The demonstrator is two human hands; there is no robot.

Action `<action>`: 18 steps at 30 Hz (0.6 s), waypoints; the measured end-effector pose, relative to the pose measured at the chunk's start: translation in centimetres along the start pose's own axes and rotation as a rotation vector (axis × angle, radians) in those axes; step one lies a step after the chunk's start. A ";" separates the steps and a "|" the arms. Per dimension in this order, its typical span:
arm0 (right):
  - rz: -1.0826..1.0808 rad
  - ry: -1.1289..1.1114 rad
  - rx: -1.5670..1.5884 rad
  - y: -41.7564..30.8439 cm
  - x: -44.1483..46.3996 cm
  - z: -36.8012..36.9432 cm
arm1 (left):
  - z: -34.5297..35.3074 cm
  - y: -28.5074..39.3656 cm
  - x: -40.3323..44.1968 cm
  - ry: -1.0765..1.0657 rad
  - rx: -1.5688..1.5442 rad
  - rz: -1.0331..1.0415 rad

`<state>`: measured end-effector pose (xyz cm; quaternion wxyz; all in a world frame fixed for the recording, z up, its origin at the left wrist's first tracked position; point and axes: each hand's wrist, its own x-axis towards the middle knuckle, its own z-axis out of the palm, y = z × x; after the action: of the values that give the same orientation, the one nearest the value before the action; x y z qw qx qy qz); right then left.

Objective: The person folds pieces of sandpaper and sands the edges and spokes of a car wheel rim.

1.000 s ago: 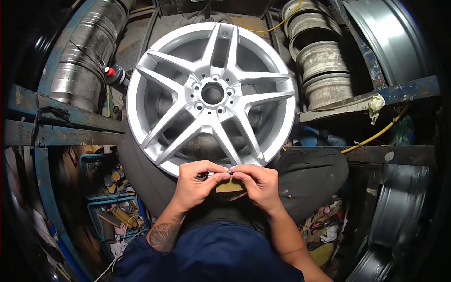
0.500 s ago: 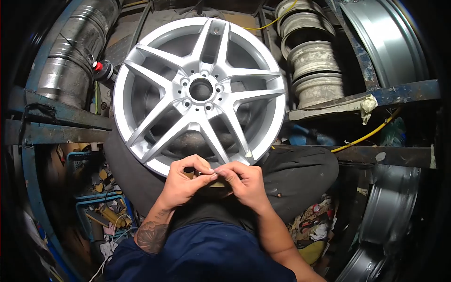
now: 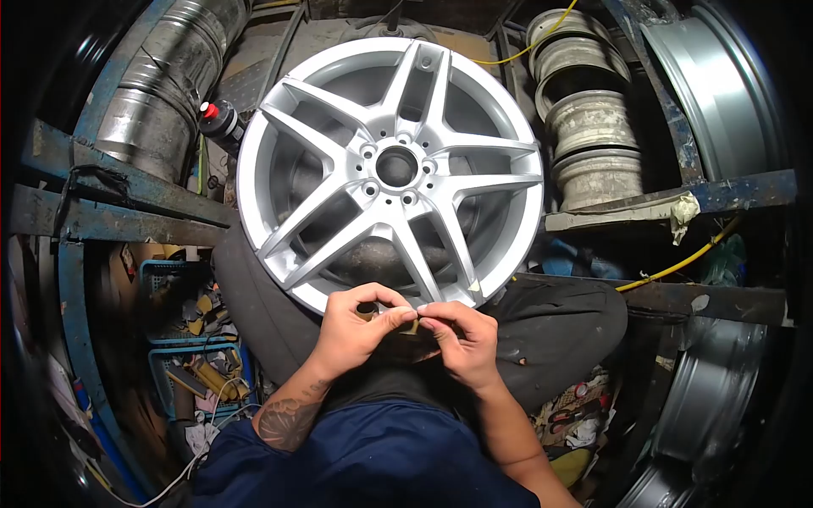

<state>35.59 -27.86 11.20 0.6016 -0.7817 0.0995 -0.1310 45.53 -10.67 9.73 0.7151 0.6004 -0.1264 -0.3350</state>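
Note:
A silver alloy wheel (image 3: 305, 93) with split spokes lies face up across the person's lap. At its near edge, my left hand (image 3: 362, 330) is closed around what looks like a small tan roll of masking tape (image 3: 367, 310), mostly hidden by the fingers. My right hand (image 3: 464, 339) meets it fingertip to fingertip, pinching at a short tan strip of tape (image 3: 412, 328). A small pale piece of tape (image 3: 474, 286) sticks to the wheel's lower right rim.
Dull metal rims stand stacked at left (image 3: 152, 110) and right (image 3: 593, 123), inside a blue metal frame (image 3: 127, 216). A red-capped bottle (image 3: 222, 123) stands left of the wheel. Blue baskets (image 3: 157, 356) of scraps sit lower left. A yellow hose (image 3: 677, 267) runs at right.
The whole view has shifted, so wheel and hands appear farther right and slightly lower. Both hands stay together at the tape; the right fingers have changed their pinch a little.

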 end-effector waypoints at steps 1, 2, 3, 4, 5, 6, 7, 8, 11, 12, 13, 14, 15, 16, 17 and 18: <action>-0.011 -0.006 0.013 0.1 0.1 0.1 | 0.0 0.2 0.0 0.017 0.020 -0.001; 0.036 -0.010 0.047 -0.1 0.0 0.3 | 0.1 0.4 -0.3 0.032 0.039 -0.011; 0.078 -0.014 0.078 -0.4 0.1 0.5 | 0.2 0.4 -0.4 0.049 0.056 -0.017; 0.110 -0.018 0.108 -0.4 0.4 0.4 | 0.2 0.3 -0.3 0.054 0.037 0.007; 0.160 -0.045 0.063 -0.2 0.2 0.3 | 0.3 0.1 -0.4 0.060 0.016 0.027; 0.209 -0.071 0.017 0.3 -0.3 0.2 | 0.4 -0.1 -0.4 0.066 -0.005 0.048; 0.259 -0.095 -0.035 0.5 -0.5 -0.2 | 0.5 -0.4 -0.3 0.059 -0.032 0.061; 0.209 -0.072 -0.020 0.4 -0.5 0.0 | 0.4 -0.6 -0.2 0.055 -0.053 0.072; 0.079 0.007 -0.013 0.5 -0.3 0.7 | 0.6 0.4 0.3 0.089 -0.040 -0.001; 0.092 0.018 0.002 0.6 -0.4 0.7 | 0.6 0.8 0.5 0.108 -0.021 -0.043; 0.082 0.037 0.002 0.5 -0.3 0.7 | 0.5 0.5 0.6 0.073 -0.045 -0.053; 0.076 0.055 0.003 0.3 -0.3 0.8 | 0.3 -0.2 0.6 0.041 -0.069 -0.066; 0.071 0.071 0.007 0.2 -0.3 0.9 | 0.2 -0.6 0.5 0.010 -0.091 -0.082; 0.068 0.083 0.014 0.0 -0.1 1.1 | 0.3 -1.0 0.3 0.034 -0.098 -0.108; 0.078 0.094 0.022 -0.1 -0.4 1.2 | 0.6 -1.0 0.2 0.059 -0.045 -0.057; 0.052 0.096 -0.018 0.4 -0.4 1.2 | 0.9 -1.0 0.1 0.079 -0.062 -0.053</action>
<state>35.56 -26.71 10.51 0.5922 -0.7770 0.1500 -0.1518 44.74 -11.50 8.98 0.7286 0.5940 -0.0718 -0.3334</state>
